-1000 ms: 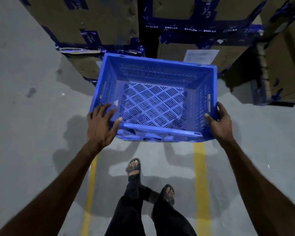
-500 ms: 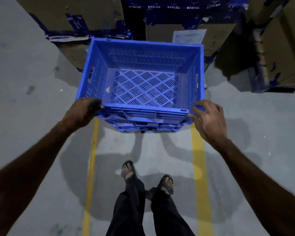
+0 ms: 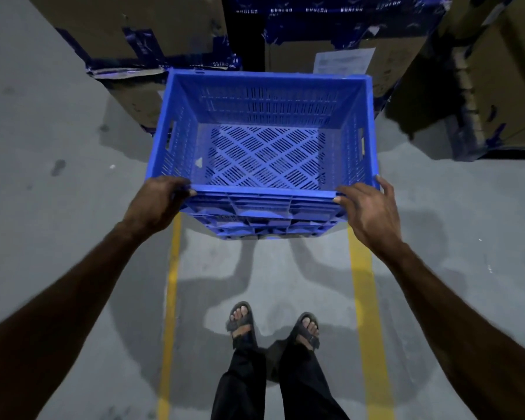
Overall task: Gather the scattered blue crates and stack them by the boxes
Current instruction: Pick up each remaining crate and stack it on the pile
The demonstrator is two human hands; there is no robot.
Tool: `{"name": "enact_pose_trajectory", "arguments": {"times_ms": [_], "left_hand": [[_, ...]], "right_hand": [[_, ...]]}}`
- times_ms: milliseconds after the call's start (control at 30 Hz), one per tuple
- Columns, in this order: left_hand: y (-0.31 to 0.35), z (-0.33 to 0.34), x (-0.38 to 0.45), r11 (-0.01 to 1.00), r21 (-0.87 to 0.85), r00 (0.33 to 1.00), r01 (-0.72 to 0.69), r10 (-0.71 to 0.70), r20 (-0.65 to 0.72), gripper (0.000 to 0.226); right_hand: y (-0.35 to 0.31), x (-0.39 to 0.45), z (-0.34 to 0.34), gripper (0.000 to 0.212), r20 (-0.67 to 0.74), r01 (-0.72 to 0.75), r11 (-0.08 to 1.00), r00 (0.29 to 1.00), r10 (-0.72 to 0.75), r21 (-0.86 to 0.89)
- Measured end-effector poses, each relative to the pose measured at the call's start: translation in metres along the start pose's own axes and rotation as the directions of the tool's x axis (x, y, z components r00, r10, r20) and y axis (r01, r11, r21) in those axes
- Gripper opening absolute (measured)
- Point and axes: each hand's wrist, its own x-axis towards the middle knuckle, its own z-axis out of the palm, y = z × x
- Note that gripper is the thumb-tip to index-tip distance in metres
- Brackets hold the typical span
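Fingers of the left hand curl over the near-left corner of the blue crate, gripping its rim, while the right hand clasps the near-right corner with its thumb on the front rim and its fingers hooked round the side. Held between both hands above the grey floor, the crate sits level with its open mouth facing up and its slotted base showing — its long axis appears to run left to right, the near long wall toward the person. It hangs just in front of the cardboard boxes, which are banded in blue tape, with a paper label on one beyond the far rim. Against half a second ago, the crate fills more of the view and lies closer to the boxes, and the sandalled feet — between two yellow floor lines — now stand side by side.
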Motion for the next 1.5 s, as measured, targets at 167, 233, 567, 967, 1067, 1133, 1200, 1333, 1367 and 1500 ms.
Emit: {"name": "enact_pose_trajectory", "arguments": {"times_ms": [167,233,567,967,1067,1133,1200,1333,1367,1500], "left_hand": [[0.0,0.0,-0.001,1.0,-0.017,1.0,0.002,-0.002,-0.007,0.042],[0.001,-0.001,-0.001,0.999,-0.031,1.0,-0.005,0.005,-0.012,0.041],[0.022,0.015,0.0,0.996,-0.073,0.998,0.05,-0.047,0.036,0.037],[0.02,0.021,0.0,0.998,-0.029,0.998,0.055,-0.055,0.004,0.048],[0.019,0.02,0.001,0.998,-0.025,0.998,0.061,-0.061,0.027,0.044],[0.021,0.018,0.002,0.998,-0.021,0.998,0.051,-0.05,0.032,0.038],[0.02,0.018,0.003,0.998,-0.022,0.998,0.051,-0.05,0.035,0.031],[0.022,0.016,0.005,0.998,-0.016,0.996,0.061,-0.06,0.059,0.023],[0.022,0.016,0.005,0.998,-0.019,0.997,0.053,-0.052,0.057,0.024],[0.025,0.011,0.004,0.999,-0.031,0.997,0.037,-0.035,0.063,0.032]], "right_hand": [[0.004,0.003,-0.003,0.039,0.019,0.026,1.0,0.999,-0.026,0.001],[0.006,0.006,-0.003,0.039,0.019,0.025,1.0,1.0,-0.025,0.013],[0.03,0.027,-0.009,0.033,0.097,0.019,0.999,0.995,-0.016,-0.029],[0.039,0.033,-0.015,0.024,0.158,0.059,0.998,0.986,-0.06,0.009],[0.038,0.03,-0.013,0.031,0.135,0.023,0.999,0.99,-0.027,0.033],[0.036,0.027,-0.012,0.034,0.114,0.011,0.999,0.993,-0.016,0.046],[0.034,0.025,-0.012,0.034,0.107,0.004,0.999,0.994,-0.009,0.049],[0.034,0.025,-0.012,0.037,0.112,-0.013,0.997,0.994,0.004,0.076],[0.035,0.025,-0.012,0.038,0.112,-0.018,0.996,0.994,0.008,0.088],[0.032,0.023,-0.01,0.038,0.109,-0.054,0.991,0.993,0.04,0.12]]}}
